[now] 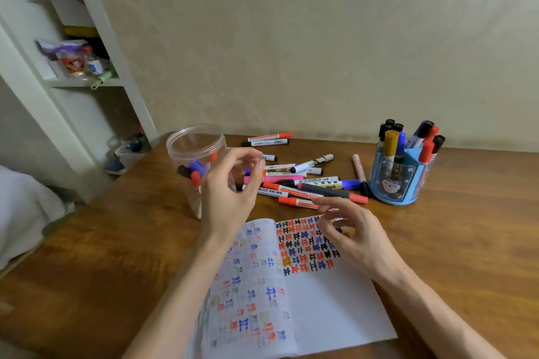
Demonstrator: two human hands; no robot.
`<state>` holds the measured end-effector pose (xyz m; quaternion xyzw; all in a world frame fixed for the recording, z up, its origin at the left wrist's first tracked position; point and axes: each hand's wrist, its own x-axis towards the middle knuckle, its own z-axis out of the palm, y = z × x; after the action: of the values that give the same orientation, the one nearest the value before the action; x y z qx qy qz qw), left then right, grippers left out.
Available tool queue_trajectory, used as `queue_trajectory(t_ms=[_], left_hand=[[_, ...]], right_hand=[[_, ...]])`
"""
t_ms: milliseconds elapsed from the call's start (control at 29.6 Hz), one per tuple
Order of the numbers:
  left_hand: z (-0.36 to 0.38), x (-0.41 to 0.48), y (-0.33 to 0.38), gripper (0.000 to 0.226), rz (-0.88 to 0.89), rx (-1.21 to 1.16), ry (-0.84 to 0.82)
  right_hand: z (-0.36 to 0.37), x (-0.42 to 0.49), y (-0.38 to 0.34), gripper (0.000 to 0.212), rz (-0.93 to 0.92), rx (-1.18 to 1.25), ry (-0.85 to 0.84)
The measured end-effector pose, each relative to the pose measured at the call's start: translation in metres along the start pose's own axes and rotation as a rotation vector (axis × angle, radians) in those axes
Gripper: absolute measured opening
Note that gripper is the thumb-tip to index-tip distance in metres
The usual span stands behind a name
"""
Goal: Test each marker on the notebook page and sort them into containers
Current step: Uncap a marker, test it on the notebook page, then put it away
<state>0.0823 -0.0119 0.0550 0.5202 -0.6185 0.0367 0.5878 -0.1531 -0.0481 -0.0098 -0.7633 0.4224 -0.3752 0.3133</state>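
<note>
Your left hand point(230, 189) is raised off the desk point(466, 242), just in front of the jar point(195, 143), palm turned toward you. Its fingers point(256, 166) are loosely curled, thumb near the fingertips, and hold nothing that shows. Your right hand point(353, 233) hovers over the top edge of the notebook point(329, 300), wrist low. Its fingers are bent and spread, relaxed; they are blurred at the tips, and nothing is plainly held there.

The desk is brown wood and runs back to a plain cream wall point(320, 38). The clear jar stands at the back left with a few markers inside, red, blue and dark caps up. A loose pile of markers point(306, 181) lies between the jar and the blue holder point(393, 183) on the right. The holder is packed with upright markers: black, yellow, blue and red caps. The notebook lies open in front of you, between your forearms. To the left stands a white shelf point(84, 81) with small bottles and packets. A bin point(128, 154) sits on the floor below it, and a white bed point(23, 207) edges in at the far left.

The right page carries rows of one repeated blocky mark in red, black and blue, one in yellow; the left page shows fainter ones. The marker labels are too small to read. The holder's front shows a small cartoon figure.
</note>
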Motion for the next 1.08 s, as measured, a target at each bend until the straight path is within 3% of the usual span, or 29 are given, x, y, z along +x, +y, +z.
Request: queue_trajectory(t_ms=[135,236,439,641,776,877,978,1080], left_hand=[[0.038,-0.012,-0.014,0.028,-0.163,0.224,-0.475],[0.061,-0.017,-0.026,0.041,-0.150,0.465,-0.662],[0.070,-0.010,-0.037,0.025,-0.154,0.550,-0.662],[0.069,-0.024,-0.030,0.022,-0.263,0.377,-0.689],[0.066,-0.034,-0.015,0.022,-0.378,0.223,-0.662],[0.066,-0.038,0.004,0.018,-0.429,0.044,-0.628],[0.065,-0.043,0.020,0.019,-0.423,-0.054,-0.675],[0.068,-0.048,0.026,0.026,-0.404,-0.103,-0.748]], right_hand=[[-0.012,-0.005,0.013,0.031,0.059,-0.010,0.044],[-0.021,-0.007,0.019,0.030,0.068,-0.025,0.067],[-0.025,0.004,0.018,0.029,0.059,-0.040,0.094],[-0.024,-0.005,0.022,0.024,0.120,-0.084,0.091],[-0.027,-0.014,0.019,0.024,0.256,-0.074,0.112],[-0.030,-0.017,0.013,0.038,0.342,0.097,0.110],[-0.027,-0.018,0.002,0.037,0.431,0.377,0.144],[-0.026,-0.020,-0.002,0.036,0.407,0.514,0.159]])
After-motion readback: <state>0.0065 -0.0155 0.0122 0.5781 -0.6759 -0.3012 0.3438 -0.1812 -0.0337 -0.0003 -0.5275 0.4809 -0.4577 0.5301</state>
